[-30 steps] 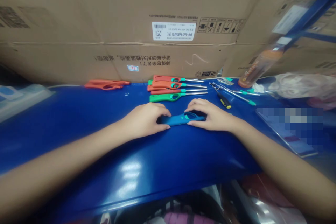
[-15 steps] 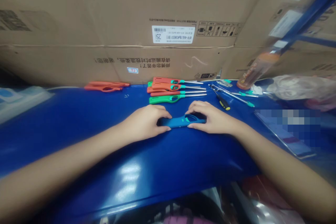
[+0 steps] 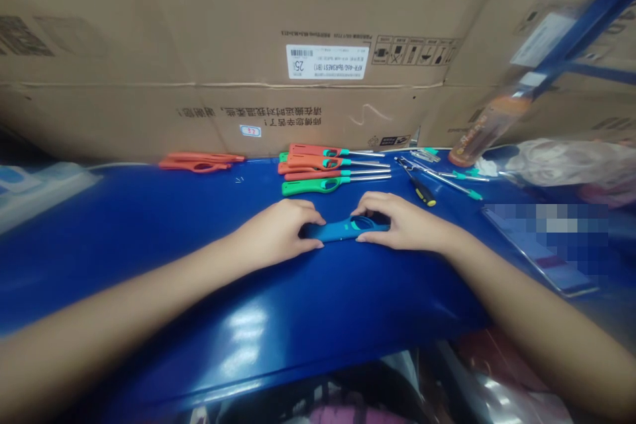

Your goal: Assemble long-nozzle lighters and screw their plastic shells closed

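Both forearms (image 3: 149,295) slanting in from the lower corners, converging mid-scene, thumbs on the near side and fingers curled over the far side. Got the left hand (image 3: 278,232) closed around one end of a blue lighter handle (image 3: 335,230), with that end tucked out of sight. Same deal at the other end for the right hand (image 3: 410,225), pinching right by the trigger loop. So basically a two-handed hold, with the handle stretched sideways between the hands, loop toward the right. Can't really tell if lifted or touching the blue surface (image 3: 298,318). Just beyond the hands, a bunch of orange and green lighters (image 3: 313,163), metal tubes pointing right. Farther left, near a big cardboard box (image 3: 238,33), some orange handles (image 3: 196,162). Past the right hand, a black-and-yellow screwdriver (image 3: 424,195), plus a bottle (image 3: 489,129) farther back.
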`<state>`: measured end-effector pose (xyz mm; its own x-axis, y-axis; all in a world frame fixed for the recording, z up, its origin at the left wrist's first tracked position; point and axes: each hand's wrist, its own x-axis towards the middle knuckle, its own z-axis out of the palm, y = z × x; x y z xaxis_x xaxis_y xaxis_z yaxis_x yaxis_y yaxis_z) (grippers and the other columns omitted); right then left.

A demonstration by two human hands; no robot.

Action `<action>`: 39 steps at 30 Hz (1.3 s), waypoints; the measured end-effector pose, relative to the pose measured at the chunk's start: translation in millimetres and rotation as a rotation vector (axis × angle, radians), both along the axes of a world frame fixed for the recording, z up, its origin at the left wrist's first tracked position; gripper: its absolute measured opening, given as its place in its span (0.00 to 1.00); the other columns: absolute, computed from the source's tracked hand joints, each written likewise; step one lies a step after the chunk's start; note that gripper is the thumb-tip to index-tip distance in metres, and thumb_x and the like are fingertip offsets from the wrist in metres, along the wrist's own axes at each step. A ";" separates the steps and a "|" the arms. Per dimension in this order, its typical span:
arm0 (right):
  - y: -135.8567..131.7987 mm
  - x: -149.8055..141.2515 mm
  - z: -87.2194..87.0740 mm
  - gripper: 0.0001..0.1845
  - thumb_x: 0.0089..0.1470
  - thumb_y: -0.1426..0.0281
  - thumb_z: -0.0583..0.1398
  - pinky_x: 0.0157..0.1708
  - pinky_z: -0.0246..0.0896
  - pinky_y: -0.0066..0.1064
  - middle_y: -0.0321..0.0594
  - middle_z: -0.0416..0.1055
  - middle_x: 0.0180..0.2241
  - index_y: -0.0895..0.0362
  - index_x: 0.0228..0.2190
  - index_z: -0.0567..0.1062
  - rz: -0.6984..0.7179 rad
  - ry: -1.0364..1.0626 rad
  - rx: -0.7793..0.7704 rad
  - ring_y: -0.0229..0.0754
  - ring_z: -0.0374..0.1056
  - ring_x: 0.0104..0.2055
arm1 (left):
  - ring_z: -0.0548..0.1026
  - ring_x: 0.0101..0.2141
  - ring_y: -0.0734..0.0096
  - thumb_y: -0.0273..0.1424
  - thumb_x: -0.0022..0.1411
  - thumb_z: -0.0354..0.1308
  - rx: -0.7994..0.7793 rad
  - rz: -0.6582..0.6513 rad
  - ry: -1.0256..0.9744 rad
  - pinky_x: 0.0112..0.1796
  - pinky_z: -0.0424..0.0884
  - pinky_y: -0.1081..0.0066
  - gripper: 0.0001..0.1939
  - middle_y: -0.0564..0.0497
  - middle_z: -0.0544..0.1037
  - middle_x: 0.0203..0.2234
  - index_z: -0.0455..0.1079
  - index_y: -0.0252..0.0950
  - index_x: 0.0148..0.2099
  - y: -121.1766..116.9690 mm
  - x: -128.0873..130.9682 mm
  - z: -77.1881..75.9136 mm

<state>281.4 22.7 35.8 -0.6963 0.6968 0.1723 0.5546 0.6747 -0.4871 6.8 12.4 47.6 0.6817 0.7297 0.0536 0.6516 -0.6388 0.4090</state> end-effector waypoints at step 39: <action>-0.6 0.4 -0.8 0.17 0.57 0.65 0.65 0.47 0.68 0.40 0.44 0.73 0.44 0.55 0.48 0.76 0.042 0.040 -0.022 0.45 0.71 0.44 | 0.78 0.44 0.58 0.35 0.65 0.59 0.104 0.001 0.140 0.45 0.75 0.62 0.14 0.47 0.80 0.44 0.75 0.38 0.50 -8.6 1.5 6.1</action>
